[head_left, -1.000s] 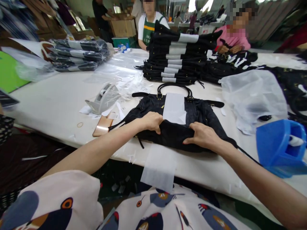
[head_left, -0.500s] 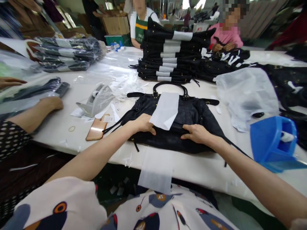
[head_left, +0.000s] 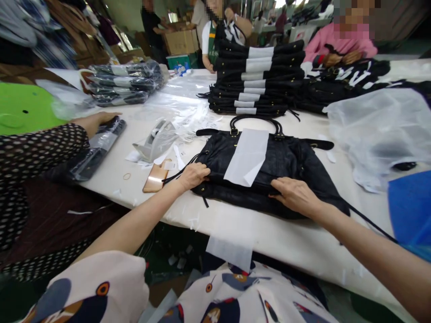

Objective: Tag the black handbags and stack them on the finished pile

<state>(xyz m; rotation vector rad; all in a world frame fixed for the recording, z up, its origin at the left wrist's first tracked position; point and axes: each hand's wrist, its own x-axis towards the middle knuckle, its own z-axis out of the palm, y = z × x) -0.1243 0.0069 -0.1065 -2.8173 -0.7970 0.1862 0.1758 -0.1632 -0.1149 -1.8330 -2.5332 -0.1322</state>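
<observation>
Currently, the black bag (head_left: pixel 283 161) is laid near the front edge of the table (head_left: pixel 289 237), gripped by the curled fingers of left hand (head_left: pixel 194 175) and right hand (head_left: pixel 294 194), room being left toward the blue dispenser (head_left: pixel 411 213).

You've one black handbag (head_left: pixel 278 163) right here! One phone (head_left: pixel 153 178), one rubber band (head_left: pixel 124 178), one grey dispenser (head_left: pixel 155 142), one tall bag stack (head_left: pixel 257 78).
</observation>
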